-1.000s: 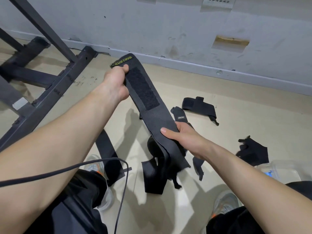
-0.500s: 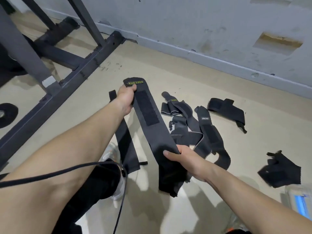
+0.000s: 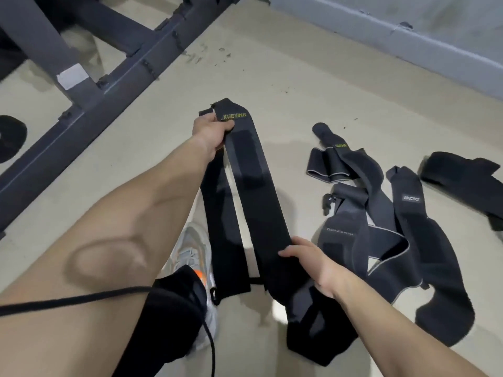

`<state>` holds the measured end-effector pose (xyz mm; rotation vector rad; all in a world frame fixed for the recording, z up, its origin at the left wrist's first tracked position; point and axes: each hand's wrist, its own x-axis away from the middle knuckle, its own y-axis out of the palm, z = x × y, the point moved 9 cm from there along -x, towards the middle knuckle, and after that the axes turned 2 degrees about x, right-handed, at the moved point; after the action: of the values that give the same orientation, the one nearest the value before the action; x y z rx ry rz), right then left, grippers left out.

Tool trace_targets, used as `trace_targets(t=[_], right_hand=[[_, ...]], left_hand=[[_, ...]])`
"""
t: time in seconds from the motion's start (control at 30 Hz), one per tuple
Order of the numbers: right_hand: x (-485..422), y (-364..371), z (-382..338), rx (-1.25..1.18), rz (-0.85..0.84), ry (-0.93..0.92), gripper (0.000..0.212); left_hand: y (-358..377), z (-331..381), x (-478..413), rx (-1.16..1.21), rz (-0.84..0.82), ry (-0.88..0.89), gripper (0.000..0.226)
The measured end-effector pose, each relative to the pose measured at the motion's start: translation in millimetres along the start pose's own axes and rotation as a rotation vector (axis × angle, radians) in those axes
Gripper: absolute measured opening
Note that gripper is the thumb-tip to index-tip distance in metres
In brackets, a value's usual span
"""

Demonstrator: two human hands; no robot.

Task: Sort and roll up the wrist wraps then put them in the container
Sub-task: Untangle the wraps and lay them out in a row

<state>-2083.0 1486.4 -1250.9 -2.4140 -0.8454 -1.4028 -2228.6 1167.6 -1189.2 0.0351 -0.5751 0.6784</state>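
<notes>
A long black wrist wrap [image 3: 255, 197] with a yellow-lettered tab and a velcro patch is stretched out low over the floor between my hands. My left hand [image 3: 211, 133] grips its labelled top end. My right hand [image 3: 310, 261] holds its lower part, thumb on top; the tail hangs below. A second black wrap [image 3: 221, 227] lies flat on the floor just left of it. A tangled pile of black and grey wraps [image 3: 381, 229] lies to the right. No container is in view.
A dark metal rack frame [image 3: 109, 77] stands on the floor at the upper left. Another black wrap [image 3: 462, 180] lies at the right edge. My shoe [image 3: 190, 251] and knee are below the wraps. A black cable [image 3: 81, 299] crosses my left forearm. The wall base runs along the upper right.
Both hands have lowered the stretched wrap toward the floor, beside the flat wrap. The view has tilted down and left, so the container at the right edge is out of frame.
</notes>
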Motion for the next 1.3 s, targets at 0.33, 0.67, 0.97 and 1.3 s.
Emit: trace_targets(t=[0.33, 0.67, 0.97, 1.3], right_hand=[[-99.6, 2.5, -9.9, 0.110, 0.128, -0.024, 0.032], [-70.2, 10.6, 17.5, 0.227, 0.218, 0.010, 0.022], [-9.0, -45.3, -48.2, 0.462, 0.343, -0.142, 0.020], [-18.8, -207.5, -112.8, 0.656, 0.696, -0.313, 0.033]], left_hand=[[39.7, -83.5, 30.7, -1.074, -0.041, 0.428, 0.035], [70.5, -163.6, 66.6, -1.547, -0.352, 0.359, 0.074], [116.3, -122.0, 84.0, -1.405, -0.350, 0.391, 0.048], [243.8, -69.2, 79.1, -0.893, -0.429, 0.332, 0.033]])
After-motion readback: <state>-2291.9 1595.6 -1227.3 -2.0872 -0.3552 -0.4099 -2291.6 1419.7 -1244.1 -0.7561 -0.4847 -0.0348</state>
